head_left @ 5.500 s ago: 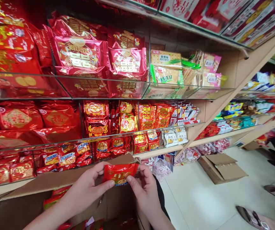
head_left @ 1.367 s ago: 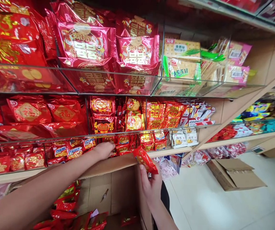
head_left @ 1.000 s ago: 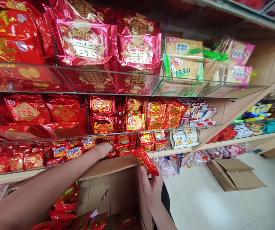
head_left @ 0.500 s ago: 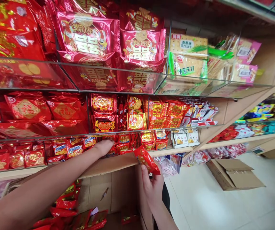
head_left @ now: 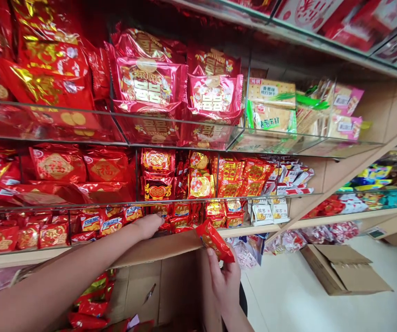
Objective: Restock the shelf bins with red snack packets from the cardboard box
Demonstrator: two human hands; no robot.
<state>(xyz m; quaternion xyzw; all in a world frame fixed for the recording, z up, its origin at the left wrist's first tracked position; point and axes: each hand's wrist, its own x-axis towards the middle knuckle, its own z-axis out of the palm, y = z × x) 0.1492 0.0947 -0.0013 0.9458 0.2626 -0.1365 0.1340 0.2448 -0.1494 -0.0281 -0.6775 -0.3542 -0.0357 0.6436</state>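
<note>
In my right hand (head_left: 224,276) is a red biscuit packet (head_left: 215,242), pinched between thumb and fingers above the corner of an open cardboard box (head_left: 164,246). My left hand (head_left: 152,225) reaches across the box into the bottom shelf, among small red biscuit packets (head_left: 179,216). Its fingers are hidden there, and whether they grip anything does not show. Inside the box lie more red packets (head_left: 93,306), along with a small slim object (head_left: 149,293) that I cannot make out.
Clear dividers split the shelves above, which hold red packets (head_left: 58,166), pink packets (head_left: 150,83) and green-and-clear soda cracker packs (head_left: 271,117). White cracker packets (head_left: 270,212) sit at the lower shelf's right end. A closed carton (head_left: 344,272) stands on the tiled floor (head_left: 288,304).
The view has tilted up a little, so the shelves sit lower in the picture. Both hands stay in nearly the same places, the right still holding the red packet.
</note>
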